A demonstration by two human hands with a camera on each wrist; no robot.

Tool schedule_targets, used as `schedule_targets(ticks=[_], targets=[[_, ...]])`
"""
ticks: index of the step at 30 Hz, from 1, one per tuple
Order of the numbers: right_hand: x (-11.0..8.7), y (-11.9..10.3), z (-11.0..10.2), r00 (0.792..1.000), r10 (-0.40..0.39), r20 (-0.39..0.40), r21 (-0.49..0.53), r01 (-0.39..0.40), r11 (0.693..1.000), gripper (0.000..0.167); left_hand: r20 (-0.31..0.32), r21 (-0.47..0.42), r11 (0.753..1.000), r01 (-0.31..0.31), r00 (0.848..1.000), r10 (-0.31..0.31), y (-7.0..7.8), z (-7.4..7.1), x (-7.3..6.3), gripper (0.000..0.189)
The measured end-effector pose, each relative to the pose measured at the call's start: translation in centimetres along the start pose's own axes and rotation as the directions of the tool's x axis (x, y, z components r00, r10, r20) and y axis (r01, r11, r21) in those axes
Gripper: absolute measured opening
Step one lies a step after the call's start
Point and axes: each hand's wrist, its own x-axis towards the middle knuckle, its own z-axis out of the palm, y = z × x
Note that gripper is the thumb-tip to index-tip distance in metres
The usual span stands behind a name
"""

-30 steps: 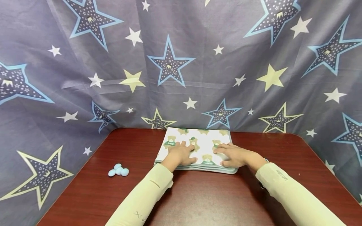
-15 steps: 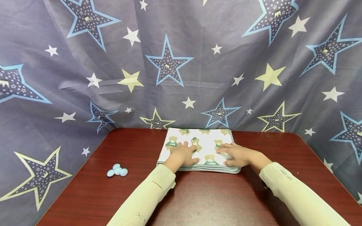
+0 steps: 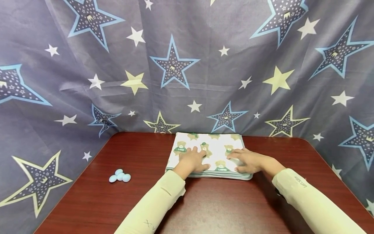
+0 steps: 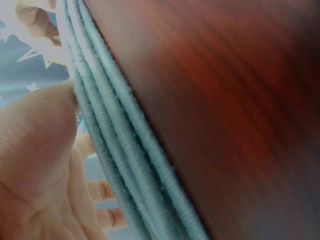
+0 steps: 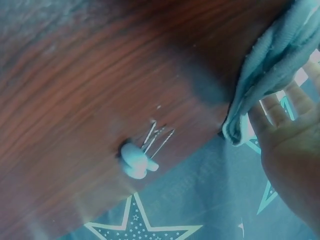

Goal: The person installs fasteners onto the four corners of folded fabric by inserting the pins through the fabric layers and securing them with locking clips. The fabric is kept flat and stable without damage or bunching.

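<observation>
A folded blanket (image 3: 217, 159), white with brown bears in green and edged in pale teal, lies in layers at the back of the table. My left hand (image 3: 193, 161) rests on its left part with fingers spread and thumb out to the right. On its right part lies my right hand (image 3: 248, 161), fingers reaching left across the top. The left wrist view shows the stacked teal edges (image 4: 115, 110) right beside the left hand (image 4: 40, 150). In the right wrist view the right hand (image 5: 292, 150) has its fingers over the blanket's corner (image 5: 265, 75).
Several pale blue egg-shaped pieces (image 3: 120, 175) sit together on the table's left. Beyond the blanket's right side, the right wrist view shows a pale rounded object (image 5: 135, 161) beside thin metallic rods (image 5: 157, 137); the right arm hides them in the head view. A star-patterned curtain (image 3: 204, 81) hangs behind.
The blanket has slid a little to the right along the table, both hands moving with it. The pale blue pieces stay in place on the table.
</observation>
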Motion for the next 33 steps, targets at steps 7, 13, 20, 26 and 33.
schedule_targets(ticks=[7,13,20,26,33], targets=[[-0.1,0.2,-0.1,1.000,-0.017,-0.012,-0.046,0.017,0.999,0.049,0.007,-0.004,1.000,0.000,1.000,0.000,0.0,-0.3,0.2,0.066],[-0.6,0.1,-0.2,0.998,0.061,-0.030,-0.041,-0.062,0.997,0.047,-0.053,0.044,0.994,-0.098,0.994,0.100,0.0,0.1,0.7,0.061],[-2.4,0.4,-1.4,0.987,0.142,-0.077,-0.021,-0.144,0.989,0.045,-0.144,0.012,0.926,-0.376,0.916,0.374,-0.6,0.1,1.4,0.043],[-4.4,0.9,-2.3,0.969,0.228,-0.096,-0.018,-0.230,0.973,0.043,-0.145,-0.023,0.866,-0.500,0.859,0.492,-0.3,-0.5,1.5,0.039],[-6.9,2.0,-3.1,0.954,0.283,-0.102,-0.028,-0.288,0.957,0.032,-0.096,-0.038,0.803,-0.595,0.802,0.589,1.2,-1.5,1.5,0.038]])
